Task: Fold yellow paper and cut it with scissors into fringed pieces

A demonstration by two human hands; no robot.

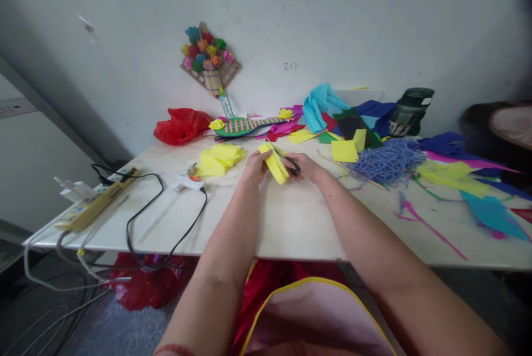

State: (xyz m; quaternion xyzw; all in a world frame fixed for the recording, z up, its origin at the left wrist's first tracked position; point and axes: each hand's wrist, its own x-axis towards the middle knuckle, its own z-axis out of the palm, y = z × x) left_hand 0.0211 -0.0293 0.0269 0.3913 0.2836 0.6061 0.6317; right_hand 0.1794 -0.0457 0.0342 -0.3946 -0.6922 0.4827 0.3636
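Note:
My left hand [254,166] pinches a folded strip of yellow paper [275,163] over the middle of the white table [291,223]. My right hand [305,168] grips black-handled scissors [286,160], whose blades lie against the top of the yellow strip. A crumpled pile of yellow paper [218,159] lies just left of my left hand.
A glue gun [183,183] and its black cord [166,217] lie left, beside a power strip [93,201]. Coloured paper scraps [465,179], a bundle of purple-blue yarn [388,161] and a dark jar [409,112] fill the right. A red bag [180,125] and a paper-flower decoration [208,57] sit by the wall.

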